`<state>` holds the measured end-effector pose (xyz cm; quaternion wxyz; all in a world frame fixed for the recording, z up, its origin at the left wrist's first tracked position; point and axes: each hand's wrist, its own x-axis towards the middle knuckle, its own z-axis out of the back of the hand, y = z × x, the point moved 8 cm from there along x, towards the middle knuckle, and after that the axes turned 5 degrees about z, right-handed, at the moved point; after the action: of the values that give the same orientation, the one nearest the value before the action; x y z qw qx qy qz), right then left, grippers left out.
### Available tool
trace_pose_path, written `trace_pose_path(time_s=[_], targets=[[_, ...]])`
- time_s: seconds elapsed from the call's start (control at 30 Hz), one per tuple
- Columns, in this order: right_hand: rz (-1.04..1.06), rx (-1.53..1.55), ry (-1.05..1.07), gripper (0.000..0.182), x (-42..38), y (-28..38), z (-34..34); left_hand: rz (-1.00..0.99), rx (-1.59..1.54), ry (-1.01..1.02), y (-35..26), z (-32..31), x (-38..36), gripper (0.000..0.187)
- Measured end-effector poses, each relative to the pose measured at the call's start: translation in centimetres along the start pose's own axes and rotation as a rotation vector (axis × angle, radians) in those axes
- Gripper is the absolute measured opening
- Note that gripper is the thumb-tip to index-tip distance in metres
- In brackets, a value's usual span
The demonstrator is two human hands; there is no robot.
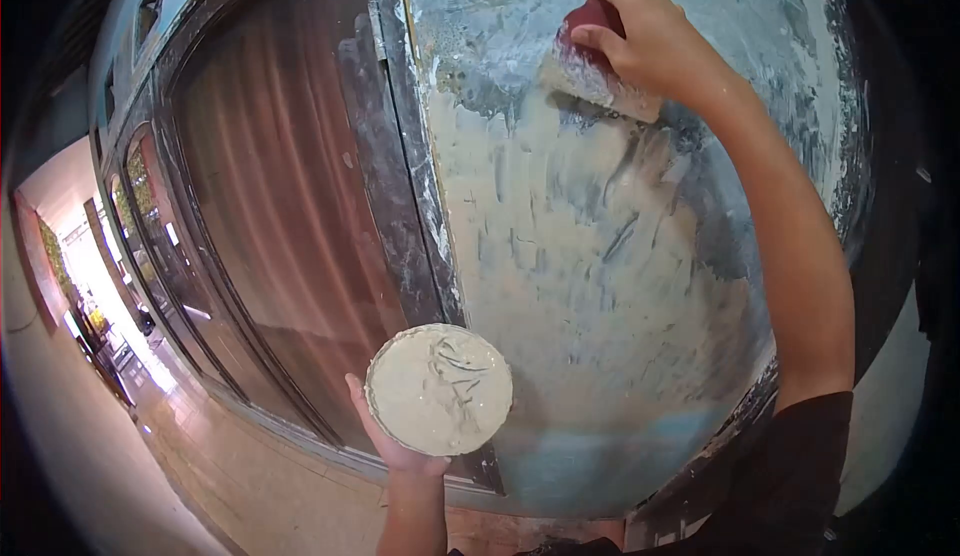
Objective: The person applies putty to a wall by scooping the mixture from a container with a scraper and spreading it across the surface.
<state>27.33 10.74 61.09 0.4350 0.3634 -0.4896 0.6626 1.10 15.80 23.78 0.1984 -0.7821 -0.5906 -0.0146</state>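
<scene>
My right hand [648,38] is wrapped round the dark red grip of a putty scraper [592,78], high on the wall [600,256]. The scraper's wide blade is smeared with pale putty and appears to lie against the wall, tilted down to the right. Below it, a beige putty coat covers the middle of the wall in uneven streaks, while grey-blue surface shows above and beside it. Low in the view, my left hand [400,458] supports a round tub [369,396] from beneath and the side. Pale putty [425,406] with gouged marks fills the tub up to its rim.
Left of the wall stands a dark door frame [385,146] with a metal hinge and putty-spotted edge. A glass door panel [285,156] shows reddish-brown curtains. A tiled floor [250,466] runs below toward a bright opening at far left.
</scene>
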Motion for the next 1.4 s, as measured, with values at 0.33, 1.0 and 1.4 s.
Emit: trace_pose_path(time_s=[0.33,1.0,1.4], targets=[[0.675,0.285,0.254,0.007,-10.6,16.5,0.9,0.04,0.02,0.089,1.4,-2.5,0.1,0.09],[0.868,0.171,0.135,0.009,-18.8,18.8,3.4,0.016,0.011,0.194,3.6,-6.0,-1.4,0.076],[0.82,0.145,0.069,0.008,-19.7,18.9,3.5,0.066,0.006,0.181,4.3,-6.0,-1.3,0.079]])
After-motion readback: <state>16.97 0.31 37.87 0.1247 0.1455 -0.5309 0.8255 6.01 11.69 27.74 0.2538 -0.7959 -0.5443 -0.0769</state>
